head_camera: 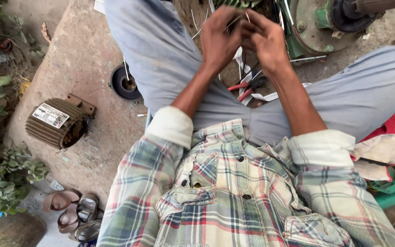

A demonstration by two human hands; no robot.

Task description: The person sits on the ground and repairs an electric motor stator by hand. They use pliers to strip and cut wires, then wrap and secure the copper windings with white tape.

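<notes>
My left hand (219,39) and my right hand (265,40) meet close together at the top centre, above my knees. Both pinch thin wire strands (237,19) between their fingertips; the strands run up toward a green motor housing (312,27). Fingers of both hands are curled tight around the wires. Below my hands, red-handled pliers (245,89) lie on the ground between my legs. What the wire ends join to is hidden by my fingers.
A ribbed brown motor casing (58,121) lies on the concrete slab at left, with a round black part (125,83) near my left thigh. Sandals (76,212) sit at lower left beside plants. Red and white cloth (389,142) lies at right.
</notes>
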